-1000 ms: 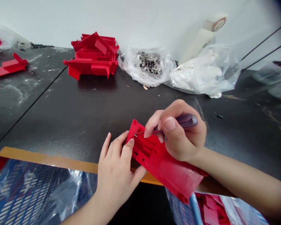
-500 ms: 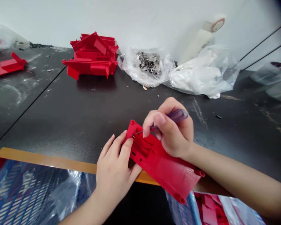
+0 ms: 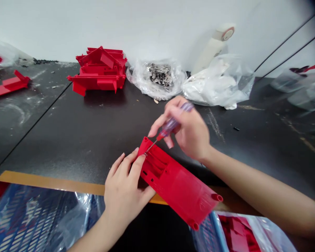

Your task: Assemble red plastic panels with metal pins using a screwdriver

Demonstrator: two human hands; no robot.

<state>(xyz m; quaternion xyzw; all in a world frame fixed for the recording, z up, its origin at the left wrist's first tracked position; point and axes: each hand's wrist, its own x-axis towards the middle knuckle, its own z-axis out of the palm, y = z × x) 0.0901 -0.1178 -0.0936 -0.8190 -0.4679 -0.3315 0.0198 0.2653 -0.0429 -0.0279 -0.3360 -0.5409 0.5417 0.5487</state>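
From where I stand, the piece in hand looks to be midway. The red panel [image 3: 182,189] lies slantwise across the front edge of the bench [image 3: 107,119], one end over the top and the other jutting out past the edge, towards a basket [image 3: 214,227] of red parts [image 3: 240,232]. The left hand [image 3: 124,189] grips its upper end, fingers laid together over the side, thumb tucked at the lower edge, the index fingertip right beside a small metal piece [image 3: 145,154] near the corner. The right hand [image 3: 189,133] is a bit blurred, but I can see it pinching the purple handle of a screwdriver [image 3: 172,125] between thumb and fingers, one finger stretched towards the panel's corner. The shaft runs down to the metal piece, the tip seemingly at it.

So the metal piece is on the panel, and with the tool there I'd judge that spot unfinished; whether the piece sits firmly I can't tell, as fingertip and tip crowd it. The slots lower down show dark, with nothing I can make out in them.

At the back of the bench stands a stack of red parts [image 3: 102,77], beside an open bag of metal bits [image 3: 160,75]. Whether that stack is done or waiting, I couldn't say; the bag, at least, holds plenty more bits
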